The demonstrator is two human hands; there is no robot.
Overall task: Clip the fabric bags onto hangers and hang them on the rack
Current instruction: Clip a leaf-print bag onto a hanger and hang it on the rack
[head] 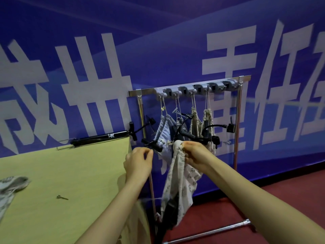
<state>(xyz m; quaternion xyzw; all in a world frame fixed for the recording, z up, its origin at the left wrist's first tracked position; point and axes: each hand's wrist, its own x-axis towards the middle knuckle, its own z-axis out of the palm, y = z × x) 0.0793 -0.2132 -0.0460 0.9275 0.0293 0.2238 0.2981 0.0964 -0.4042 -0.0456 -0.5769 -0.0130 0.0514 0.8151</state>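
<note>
The printed bag point(179, 180) hangs in mid-air in front of the rack point(236, 120), bunched at the neck where the right hand point(195, 154) pinches it. The left hand point(139, 161) has its fingertips nipped together just beside a black clip hanger point(153, 146); honestly can't tell if it's got anything. Four other bags point(165, 131) hang off the rack hooks behind. One more bag point(10, 184) lies on the yellowish table point(70, 173) to the left.
</note>
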